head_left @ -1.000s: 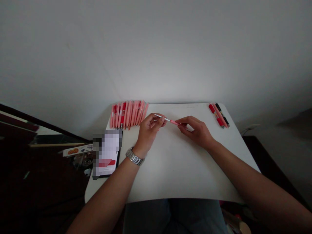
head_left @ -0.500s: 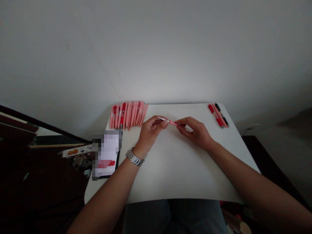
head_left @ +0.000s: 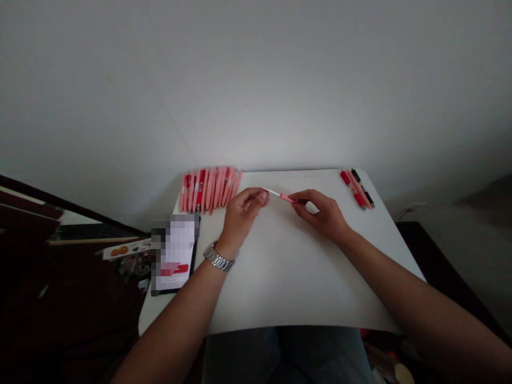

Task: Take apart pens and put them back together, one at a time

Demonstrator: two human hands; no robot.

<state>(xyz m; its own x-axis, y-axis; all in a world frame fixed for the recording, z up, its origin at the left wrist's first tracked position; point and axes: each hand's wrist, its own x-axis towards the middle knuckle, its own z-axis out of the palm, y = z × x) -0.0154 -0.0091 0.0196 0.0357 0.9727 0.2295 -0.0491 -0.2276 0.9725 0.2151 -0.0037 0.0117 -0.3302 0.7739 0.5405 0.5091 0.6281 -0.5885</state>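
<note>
My right hand (head_left: 320,212) pinches the pink barrel of a pen (head_left: 286,198) between thumb and fingers, above the middle of the table. From that barrel a thin white refill (head_left: 272,192) sticks out, pointing up and left toward my left hand (head_left: 244,210). The left fingers are curled closed behind the refill's tip. A small bit of pink shows beneath them, but what they hold is mostly hidden. A silver watch circles my left wrist.
Many pink and red pens (head_left: 210,189) lie side by side at the table's back left. Pink, red and black pens (head_left: 357,189) lie at the back right. A phone (head_left: 176,253), partly blurred, rests along the left edge of the white table (head_left: 296,282). A wall stands behind.
My left hand has shifted slightly left, away from the pink barrel, and more of the white refill and barrel shows between the hands. My right hand has barely moved.
</note>
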